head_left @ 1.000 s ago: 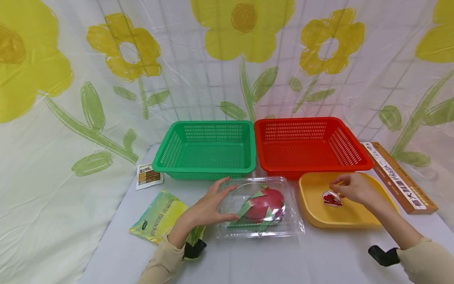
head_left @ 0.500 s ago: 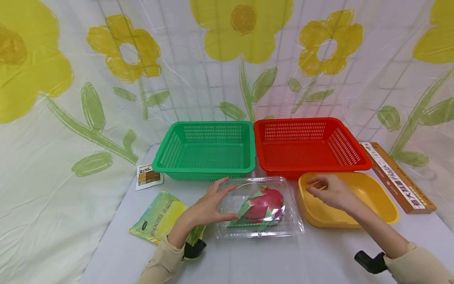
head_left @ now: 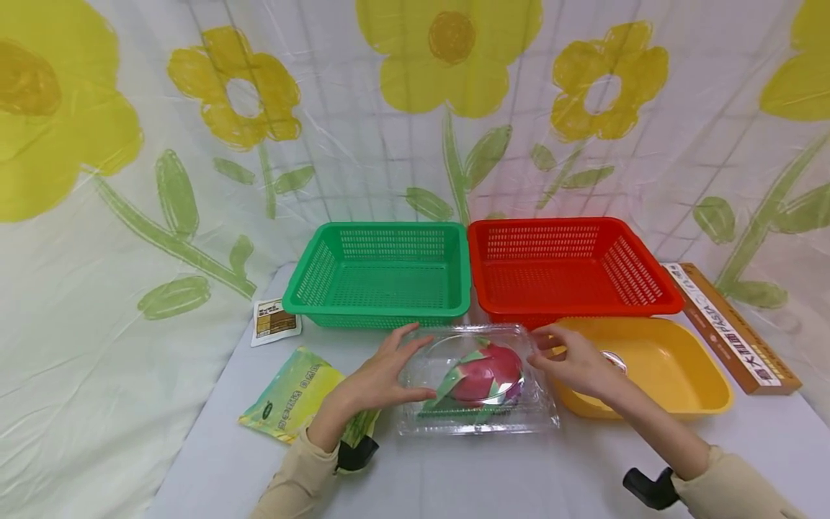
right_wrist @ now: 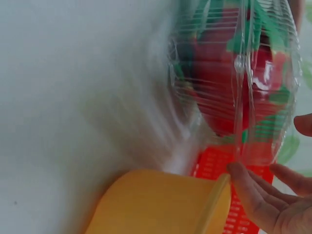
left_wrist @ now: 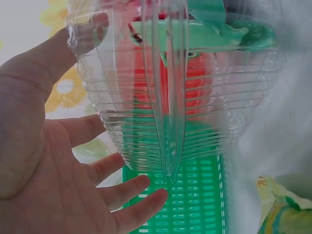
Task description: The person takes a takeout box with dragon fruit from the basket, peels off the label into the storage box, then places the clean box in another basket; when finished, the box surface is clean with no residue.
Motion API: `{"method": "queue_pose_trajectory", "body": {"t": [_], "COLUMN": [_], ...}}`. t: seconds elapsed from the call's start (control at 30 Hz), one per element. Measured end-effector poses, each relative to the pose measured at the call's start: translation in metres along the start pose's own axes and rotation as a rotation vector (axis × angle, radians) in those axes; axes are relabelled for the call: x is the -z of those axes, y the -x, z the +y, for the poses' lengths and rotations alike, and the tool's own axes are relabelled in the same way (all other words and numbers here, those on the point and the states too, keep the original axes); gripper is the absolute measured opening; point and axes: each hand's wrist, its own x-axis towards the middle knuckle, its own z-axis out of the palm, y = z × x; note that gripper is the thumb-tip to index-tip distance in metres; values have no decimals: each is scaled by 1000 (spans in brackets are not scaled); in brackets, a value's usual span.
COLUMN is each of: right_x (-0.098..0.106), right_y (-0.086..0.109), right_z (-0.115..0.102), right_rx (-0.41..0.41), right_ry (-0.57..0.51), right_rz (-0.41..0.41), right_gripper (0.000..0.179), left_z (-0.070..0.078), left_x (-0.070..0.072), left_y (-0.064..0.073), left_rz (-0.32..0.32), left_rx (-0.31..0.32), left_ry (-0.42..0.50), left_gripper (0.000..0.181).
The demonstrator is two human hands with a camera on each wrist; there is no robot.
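A clear plastic clamshell box (head_left: 540, 417) with a red and green dragon fruit (head_left: 486, 376) inside lies in front of two baskets. At its left side my left hand (head_left: 381, 380) is spread, thumb and fingers apart; in the left wrist view the fingertips (left_wrist: 117, 163) lie against or close to the ridged plastic. My right hand (head_left: 576, 362) is at the box's right edge, fingers loosely bent. Seen from the right wrist, one fingertip (right_wrist: 236, 168) is at the box's rim, while the thumb (right_wrist: 304, 125) stands apart from it.
Behind the box stand a green basket (head_left: 382, 317) and a red basket (head_left: 577, 308). A yellow tub (head_left: 674, 375) sits under the right forearm. A pasta box (head_left: 739, 335) lies far right. A yellow-green packet (head_left: 295, 393) and a small white-brown sachet (head_left: 275, 322) lie left.
My right hand has moved left from over the yellow tub to the right edge of the clamshell box. The left hand has stayed in place, and the box has not visibly moved.
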Motion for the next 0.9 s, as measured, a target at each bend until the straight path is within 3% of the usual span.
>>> {"method": "queue_pose_trajectory", "body": {"t": [0.57,0.9], "right_x": [-18,-37], "right_y": [1,5], "right_z": [0,-1], "right_rx": [-68,-126], "right_ry": [-37,-216], "right_rz": [-17,-14], "right_gripper": [72,84], "left_z": [1,1], "left_x": [0,3], "left_y": [1,1], "left_rz": [5,-1], "left_rx": [26,25], "left_ry": [0,8], "left_gripper": [85,85]}}
